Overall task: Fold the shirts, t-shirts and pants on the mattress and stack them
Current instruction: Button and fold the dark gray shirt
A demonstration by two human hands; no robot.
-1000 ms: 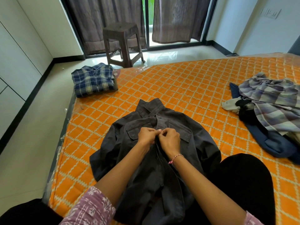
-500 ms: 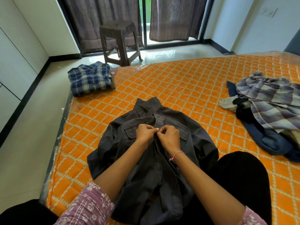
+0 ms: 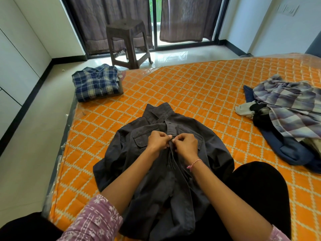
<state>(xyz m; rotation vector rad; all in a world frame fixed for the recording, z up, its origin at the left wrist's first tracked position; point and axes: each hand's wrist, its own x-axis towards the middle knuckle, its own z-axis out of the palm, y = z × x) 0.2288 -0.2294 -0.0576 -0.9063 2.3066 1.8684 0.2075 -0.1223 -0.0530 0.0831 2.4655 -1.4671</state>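
You are in a home bedroom: an orange quilted mattress [image 3: 199,87], curtained sliding doors [image 3: 182,20], a plastic stool [image 3: 129,42], wall cupboards [image 3: 17,58].

Lilac floral-print sleeves [image 3: 93,221], black trousers [image 3: 260,192], pink thread bracelet [image 3: 193,163].

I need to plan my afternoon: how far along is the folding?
Done: one blue plaid shirt lies folded at the mattress corner. In hand: left hand and right hand pinch the dark grey shirt placket, apparently buttoning. Left: the unfolded pile on the right.
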